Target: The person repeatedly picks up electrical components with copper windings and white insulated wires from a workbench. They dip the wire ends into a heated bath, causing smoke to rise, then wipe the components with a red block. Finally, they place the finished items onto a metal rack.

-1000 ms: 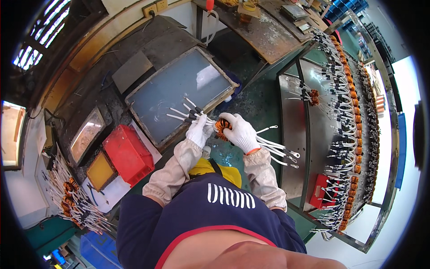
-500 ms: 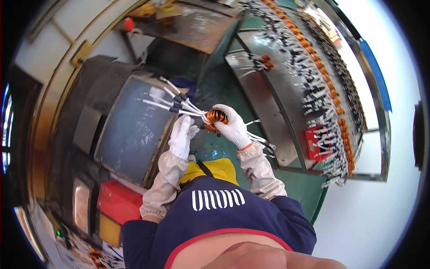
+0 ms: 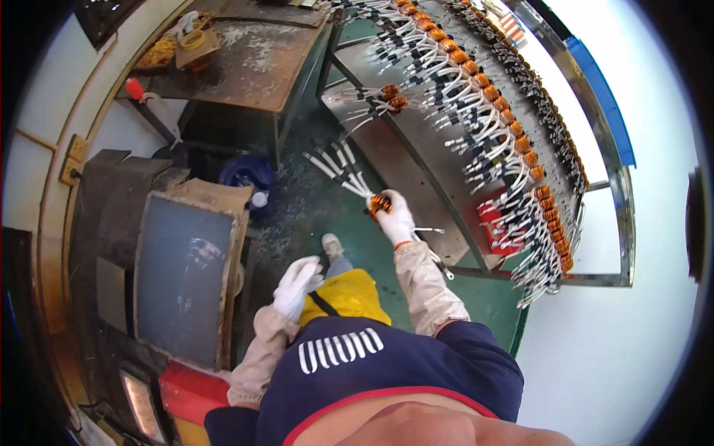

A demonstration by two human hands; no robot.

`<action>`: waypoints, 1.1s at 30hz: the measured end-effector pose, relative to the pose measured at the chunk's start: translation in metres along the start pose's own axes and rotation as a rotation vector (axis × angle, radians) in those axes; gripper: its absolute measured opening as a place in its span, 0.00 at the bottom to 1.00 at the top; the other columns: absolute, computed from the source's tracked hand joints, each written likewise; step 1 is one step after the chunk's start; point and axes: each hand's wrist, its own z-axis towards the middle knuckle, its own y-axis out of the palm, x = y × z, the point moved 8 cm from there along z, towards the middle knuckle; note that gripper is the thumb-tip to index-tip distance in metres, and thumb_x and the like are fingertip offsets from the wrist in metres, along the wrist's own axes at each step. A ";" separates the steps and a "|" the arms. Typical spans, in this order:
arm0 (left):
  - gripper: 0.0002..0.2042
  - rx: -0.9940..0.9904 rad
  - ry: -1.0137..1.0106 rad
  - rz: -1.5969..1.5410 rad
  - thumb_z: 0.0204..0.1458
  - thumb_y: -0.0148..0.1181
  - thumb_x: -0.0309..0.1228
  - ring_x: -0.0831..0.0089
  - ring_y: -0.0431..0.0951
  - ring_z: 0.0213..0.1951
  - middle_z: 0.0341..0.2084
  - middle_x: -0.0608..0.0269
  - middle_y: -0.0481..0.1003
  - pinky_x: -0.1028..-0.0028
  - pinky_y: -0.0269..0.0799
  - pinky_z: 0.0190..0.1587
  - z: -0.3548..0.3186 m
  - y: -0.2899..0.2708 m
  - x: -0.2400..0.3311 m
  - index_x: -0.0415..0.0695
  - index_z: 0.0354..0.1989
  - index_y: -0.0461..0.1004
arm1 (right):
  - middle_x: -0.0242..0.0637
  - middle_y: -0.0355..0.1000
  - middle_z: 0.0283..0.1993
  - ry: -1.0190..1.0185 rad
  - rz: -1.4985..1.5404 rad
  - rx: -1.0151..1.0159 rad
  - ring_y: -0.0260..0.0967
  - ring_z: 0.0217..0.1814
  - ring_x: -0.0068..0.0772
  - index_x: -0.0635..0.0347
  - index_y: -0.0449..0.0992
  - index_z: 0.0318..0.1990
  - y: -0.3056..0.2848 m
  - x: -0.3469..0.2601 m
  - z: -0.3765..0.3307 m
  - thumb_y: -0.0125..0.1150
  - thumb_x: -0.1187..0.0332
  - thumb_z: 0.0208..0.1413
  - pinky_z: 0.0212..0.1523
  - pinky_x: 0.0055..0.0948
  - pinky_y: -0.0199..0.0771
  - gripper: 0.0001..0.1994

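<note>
My right hand (image 3: 396, 223), in a white glove, is closed around a copper wire coil (image 3: 380, 203). White insulated leads (image 3: 343, 171) with dark sleeves and metal end lugs fan out from it to the far left, and a few more hang out near my right wrist. My left hand (image 3: 297, 285), also gloved, is apart from the coil, in front of my body beside a yellow cloth at my waist. Its fingers are loosely bent and apart, with nothing seen in them.
To the right, a metal rack (image 3: 476, 215) carries long rows of similar copper coils (image 3: 507, 119); two more lie on its lower shelf. A grey-topped box (image 3: 182, 275) stands left, with a blue jug (image 3: 245, 178) on the green floor behind. A brown worktable (image 3: 253, 59) is farther back.
My left hand has come away from the coil's leads and back toward my body. My right hand still holds the coil. The view has turned, and my right hand is now closer to the rack.
</note>
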 end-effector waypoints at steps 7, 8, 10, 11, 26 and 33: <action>0.20 0.455 -0.013 -0.127 0.60 0.60 0.40 0.72 0.76 0.35 0.41 0.60 0.74 0.72 0.76 0.44 0.019 -0.034 -0.032 0.43 0.56 0.71 | 0.45 0.74 0.47 -0.247 -0.250 -0.129 0.72 0.50 0.54 0.51 0.74 0.51 0.078 0.046 0.124 0.61 0.74 0.46 0.51 0.47 0.71 0.21; 0.20 0.461 0.000 -0.170 0.59 0.61 0.42 0.72 0.75 0.35 0.41 0.60 0.74 0.71 0.75 0.43 0.023 -0.038 -0.042 0.44 0.55 0.71 | 0.44 0.75 0.42 -0.326 -0.230 -0.042 0.72 0.46 0.54 0.51 0.76 0.47 0.082 0.048 0.142 0.60 0.76 0.45 0.47 0.49 0.71 0.18; 0.20 0.540 -0.043 -0.194 0.59 0.61 0.43 0.73 0.75 0.35 0.41 0.60 0.74 0.70 0.75 0.43 0.026 -0.033 -0.052 0.45 0.54 0.72 | 0.45 0.75 0.38 -0.441 -0.218 0.055 0.72 0.42 0.55 0.53 0.78 0.40 0.086 0.056 0.185 0.59 0.76 0.45 0.45 0.49 0.71 0.13; 0.19 0.575 -0.077 -0.178 0.59 0.62 0.43 0.73 0.75 0.35 0.41 0.60 0.74 0.70 0.74 0.43 0.027 -0.030 -0.055 0.45 0.54 0.72 | 0.45 0.75 0.36 -0.515 -0.260 0.157 0.71 0.40 0.56 0.55 0.78 0.37 0.084 0.065 0.203 0.59 0.76 0.45 0.43 0.50 0.69 0.10; 0.19 0.641 -0.405 -0.106 0.61 0.58 0.40 0.73 0.77 0.38 0.39 0.62 0.76 0.71 0.78 0.45 0.042 -0.011 -0.165 0.40 0.55 0.71 | 0.47 0.70 0.51 -0.092 -0.245 0.458 0.67 0.55 0.50 0.59 0.77 0.44 0.037 0.235 0.411 0.53 0.80 0.49 0.55 0.41 0.68 0.15; 0.20 0.637 -0.496 -0.076 0.62 0.57 0.40 0.72 0.76 0.41 0.42 0.62 0.74 0.70 0.77 0.48 0.048 -0.019 -0.188 0.40 0.56 0.70 | 0.49 0.67 0.59 -0.062 -0.398 0.434 0.63 0.63 0.51 0.55 0.78 0.48 0.057 0.272 0.434 0.54 0.77 0.53 0.64 0.38 0.63 0.15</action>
